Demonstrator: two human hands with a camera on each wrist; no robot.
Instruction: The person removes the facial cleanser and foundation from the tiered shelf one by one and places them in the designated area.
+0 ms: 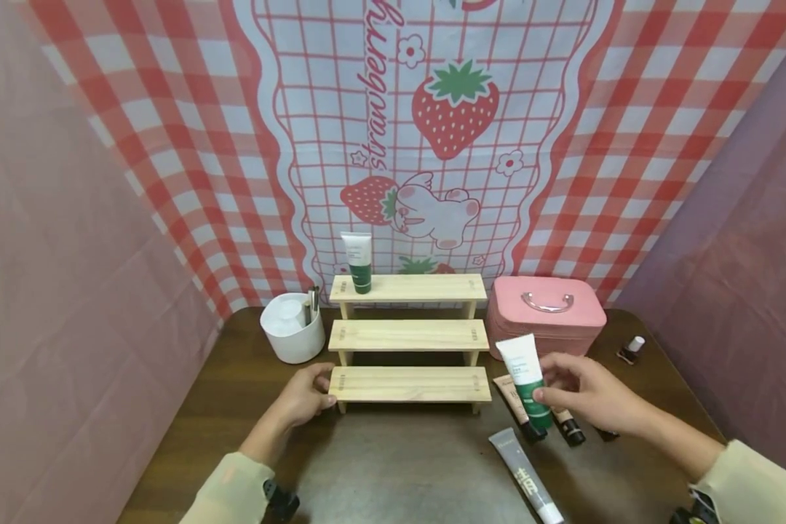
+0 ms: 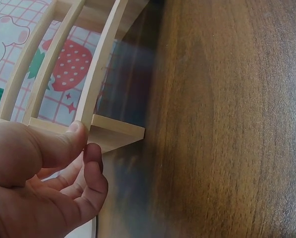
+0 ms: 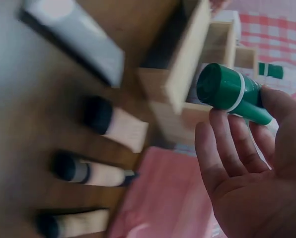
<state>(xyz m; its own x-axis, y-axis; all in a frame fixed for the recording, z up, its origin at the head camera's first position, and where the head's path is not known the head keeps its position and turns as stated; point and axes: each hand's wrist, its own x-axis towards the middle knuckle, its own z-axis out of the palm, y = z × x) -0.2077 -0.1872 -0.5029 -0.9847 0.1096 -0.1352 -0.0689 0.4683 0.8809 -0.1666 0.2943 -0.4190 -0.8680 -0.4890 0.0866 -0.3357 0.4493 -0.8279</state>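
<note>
My right hand (image 1: 586, 393) pinches a white and green squeeze tube (image 1: 527, 378) between thumb and fingers, lifted over the right side of the table, green cap downward. In the right wrist view its green cap (image 3: 218, 88) is near the steps. The left end of the lowest step of a three-tier wooden display shelf (image 1: 409, 383) is pinched by my left hand (image 1: 304, 395). Thumb (image 2: 77, 130) on the board's edge, curled fingers (image 2: 94, 183) close below it in the left wrist view. A similar white and green tube (image 1: 359, 263) stands at the left of the top step.
A grey tube (image 1: 527, 477) lies in front of the shelf at right. Several beige tubes and bottles with black caps lie beneath my right hand, including one beige tube (image 1: 512, 397). Behind are a pink case (image 1: 546, 313), a nail polish bottle (image 1: 631, 350) and a white round holder (image 1: 295, 338).
</note>
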